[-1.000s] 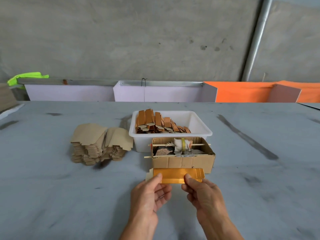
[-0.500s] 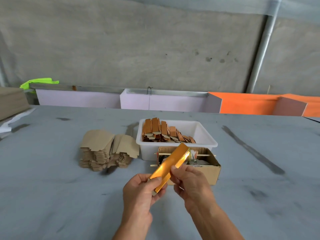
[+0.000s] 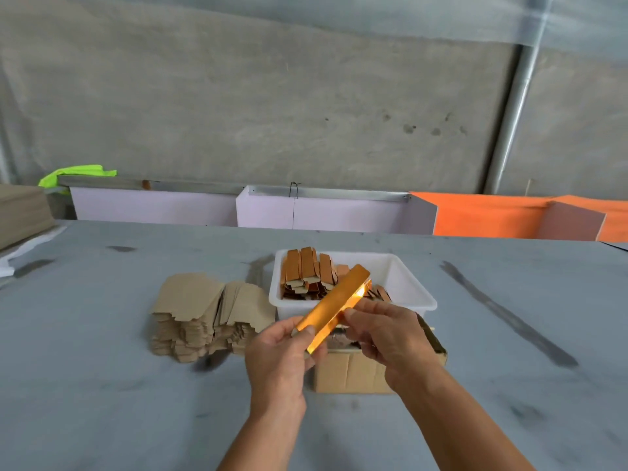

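A shiny gold folded card box (image 3: 334, 305) is held tilted in the air, its far end up over the white tub (image 3: 404, 283). My left hand (image 3: 280, 355) pinches its lower near end between thumb and fingers. My right hand (image 3: 390, 338) grips its middle from the right side. The white tub holds several folded orange-brown boxes (image 3: 307, 271). A stack of flat brown card blanks (image 3: 204, 311) lies on the table to the left.
A small open cardboard carton (image 3: 353, 372) sits on the grey table (image 3: 102, 385) just below my hands, mostly hidden by them. Lilac and orange panels (image 3: 339, 212) line the table's far edge before a concrete wall. A cardboard pile (image 3: 20, 212) sits far left.
The gold piece was flat and level in front of the carton; both hands have lifted and tilted it, and it now stands folded up, its far end over the tub.
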Available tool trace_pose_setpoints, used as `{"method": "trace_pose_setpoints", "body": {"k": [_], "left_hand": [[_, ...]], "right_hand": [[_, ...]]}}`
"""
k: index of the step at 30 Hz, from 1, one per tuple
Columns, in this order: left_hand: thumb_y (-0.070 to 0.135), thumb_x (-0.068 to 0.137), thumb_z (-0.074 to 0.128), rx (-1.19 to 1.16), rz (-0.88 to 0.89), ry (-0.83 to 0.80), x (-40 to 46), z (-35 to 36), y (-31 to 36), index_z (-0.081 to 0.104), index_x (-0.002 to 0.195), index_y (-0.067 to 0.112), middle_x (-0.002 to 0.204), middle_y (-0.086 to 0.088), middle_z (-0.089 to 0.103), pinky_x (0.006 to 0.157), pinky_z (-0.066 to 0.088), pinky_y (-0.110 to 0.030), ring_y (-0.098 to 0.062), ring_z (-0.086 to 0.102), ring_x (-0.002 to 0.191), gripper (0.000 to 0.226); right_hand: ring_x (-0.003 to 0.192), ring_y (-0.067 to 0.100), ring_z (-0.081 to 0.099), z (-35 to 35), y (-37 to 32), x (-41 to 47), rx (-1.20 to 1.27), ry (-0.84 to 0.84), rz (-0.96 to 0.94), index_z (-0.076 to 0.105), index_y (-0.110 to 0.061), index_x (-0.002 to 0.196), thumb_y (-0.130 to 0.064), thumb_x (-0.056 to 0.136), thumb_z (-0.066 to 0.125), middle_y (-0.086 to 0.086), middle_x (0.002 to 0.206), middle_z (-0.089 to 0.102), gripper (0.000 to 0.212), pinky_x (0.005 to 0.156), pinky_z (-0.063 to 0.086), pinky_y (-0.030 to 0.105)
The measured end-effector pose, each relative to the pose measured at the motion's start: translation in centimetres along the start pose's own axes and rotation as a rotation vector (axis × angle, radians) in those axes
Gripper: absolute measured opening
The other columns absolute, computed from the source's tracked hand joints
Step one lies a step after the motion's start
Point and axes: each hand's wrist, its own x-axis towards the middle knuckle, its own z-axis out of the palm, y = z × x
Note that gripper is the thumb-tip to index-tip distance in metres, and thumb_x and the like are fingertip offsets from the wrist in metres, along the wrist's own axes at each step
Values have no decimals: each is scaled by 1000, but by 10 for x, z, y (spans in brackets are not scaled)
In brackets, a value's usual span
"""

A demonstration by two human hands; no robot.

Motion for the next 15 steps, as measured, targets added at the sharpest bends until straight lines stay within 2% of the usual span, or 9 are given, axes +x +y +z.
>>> {"method": "trace_pose_setpoints", "body": {"k": [2,4,6,8,11,13,15], "left_hand": [[-10,83,59,-30,29,-4,10,17,4,69,76,10,85,-13,69,49,52,-18,-28,70,74,23],[-12,84,57,-23,64,-26,17,33,4,69,65,17,75,-9,70,49,53,-20,-21,70,65,36],[-7,85,58,58,83,-47,26,44,1,69,63,22,72,-4,70,52,55,-25,-18,69,61,38],[-1,87,59,161,107,-55,39,53,-2,69,68,23,70,0,71,54,56,-25,-16,69,60,33],[1,89,57,292,166,-32,64,64,-5,68,87,21,78,2,70,58,55,-21,-12,68,64,23],[1,89,56,419,237,-27,81,71,-7,69,97,15,85,3,69,68,56,-23,-11,67,74,22],[4,89,57,559,315,-31,94,75,-10,70,101,14,86,6,68,70,51,-14,-8,64,80,20]], "right_hand": [[62,12,60,5,-6,10,-63,-29,-7,71,-14,83,-10,83,69,2,68,69,5,55,41,23],[55,9,61,10,-9,24,-81,-5,-24,69,-15,86,-6,84,67,2,67,70,10,49,40,21],[57,12,62,12,-14,44,-113,65,-45,67,-15,88,-2,85,65,6,74,70,14,49,42,23],[65,19,63,12,-20,65,-141,123,-55,60,-16,85,0,85,63,10,79,69,16,54,47,29],[65,23,63,11,-29,100,-230,212,-94,50,-17,69,-1,83,65,10,71,65,26,64,55,36],[62,23,64,9,-31,123,-253,253,-107,56,-16,66,0,82,67,8,66,65,24,62,55,34],[60,22,64,6,-28,146,-272,295,-94,60,-14,65,-1,80,68,7,65,66,22,57,55,31]]}}
